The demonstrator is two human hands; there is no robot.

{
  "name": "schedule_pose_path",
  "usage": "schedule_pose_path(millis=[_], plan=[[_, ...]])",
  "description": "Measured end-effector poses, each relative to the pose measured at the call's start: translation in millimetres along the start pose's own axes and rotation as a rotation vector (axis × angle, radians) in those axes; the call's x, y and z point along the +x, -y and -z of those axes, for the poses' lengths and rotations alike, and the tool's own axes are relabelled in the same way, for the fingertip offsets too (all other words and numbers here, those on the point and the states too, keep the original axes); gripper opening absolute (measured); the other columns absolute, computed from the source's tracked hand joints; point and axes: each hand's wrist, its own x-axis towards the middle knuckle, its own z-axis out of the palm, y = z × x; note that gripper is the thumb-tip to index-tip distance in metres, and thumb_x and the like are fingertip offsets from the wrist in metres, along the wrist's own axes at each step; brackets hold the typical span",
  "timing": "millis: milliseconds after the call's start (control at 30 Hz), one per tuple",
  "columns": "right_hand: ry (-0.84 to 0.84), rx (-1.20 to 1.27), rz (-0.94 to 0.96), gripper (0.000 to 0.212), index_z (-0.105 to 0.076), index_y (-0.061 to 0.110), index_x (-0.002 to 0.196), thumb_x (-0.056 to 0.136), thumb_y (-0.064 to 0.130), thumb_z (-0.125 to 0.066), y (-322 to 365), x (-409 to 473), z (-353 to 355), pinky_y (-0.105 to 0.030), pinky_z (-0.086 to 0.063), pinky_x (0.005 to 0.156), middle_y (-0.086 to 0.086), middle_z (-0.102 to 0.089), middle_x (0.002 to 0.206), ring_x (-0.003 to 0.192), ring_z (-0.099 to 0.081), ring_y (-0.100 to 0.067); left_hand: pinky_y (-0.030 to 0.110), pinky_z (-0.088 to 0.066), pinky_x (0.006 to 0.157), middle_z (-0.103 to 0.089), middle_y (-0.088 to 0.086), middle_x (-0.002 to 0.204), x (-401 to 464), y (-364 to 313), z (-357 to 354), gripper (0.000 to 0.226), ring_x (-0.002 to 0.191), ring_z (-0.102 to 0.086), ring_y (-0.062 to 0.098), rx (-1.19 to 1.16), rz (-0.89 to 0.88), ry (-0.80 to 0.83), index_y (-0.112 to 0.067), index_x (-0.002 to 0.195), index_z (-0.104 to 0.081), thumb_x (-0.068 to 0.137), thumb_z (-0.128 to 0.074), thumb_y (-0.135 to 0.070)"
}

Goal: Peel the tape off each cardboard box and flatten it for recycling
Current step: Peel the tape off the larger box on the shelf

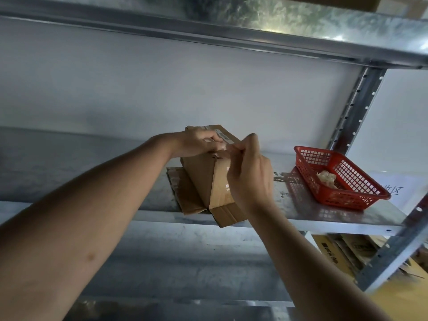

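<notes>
A brown cardboard box (203,174) stands on a metal shelf (324,214), on top of flattened cardboard (190,200). Clear tape (222,181) runs down the box's near face, and a white barcode label sits on its top. My left hand (199,142) grips the box's top edge, fingers curled over it. My right hand (250,172) is at the top front edge, where thumb and fingers pinch the end of the tape. My right hand hides part of the box's right side.
A red plastic mesh basket (361,195) with a crumpled wad of tape (326,179) stands at the right of the shelf, near a white paper sign. An upper shelf hangs close overhead. A slotted steel post rises at the right. More cardboard lies below right.
</notes>
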Motion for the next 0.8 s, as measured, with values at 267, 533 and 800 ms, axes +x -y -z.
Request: schedule_pose_path(millis=[267, 533, 800], plan=[[0.155, -0.106, 0.075, 0.023, -0.074, 0.033, 0.103, 0.087, 0.049, -0.077, 3, 7, 4, -0.035, -0.055, 0.069, 0.01, -0.071, 0.1, 0.095, -0.065, -0.016, 0.05, -0.048, 0.107, -0.054, -0.003, 0.134, 6, 4, -11, 0.052, 0.126, -0.055, 0.022, 0.007, -0.005, -0.01, -0.051, 0.112, -0.064, 0.072, -0.053, -0.083], [0.123, 0.241, -0.171, 0.016, -0.072, 0.026, 0.074, 0.088, 0.02, -0.076, 1, 7, -4, -0.029, -0.049, 0.07, 0.016, -0.068, 0.079, 0.079, -0.064, -0.005, 0.048, -0.04, 0.116, -0.051, -0.004, 0.145, 10, 13, -7, 0.076, 0.136, -0.049, 0.02, -0.001, -0.038, -0.003, -0.042, 0.132, -0.063, 0.07, -0.054, -0.085], [0.091, 0.377, -0.263, 0.02, -0.066, 0.02, 0.074, 0.092, 0.02, -0.076, -15, -4, 9, -0.059, -0.05, 0.087, 0.008, -0.068, 0.083, 0.086, -0.065, -0.018, 0.049, -0.038, 0.116, -0.048, -0.008, 0.147, 11, 10, -6, 0.079, 0.135, -0.047, 0.019, 0.056, -0.001, -0.04, -0.049, 0.132, -0.061, 0.065, -0.054, -0.092]])
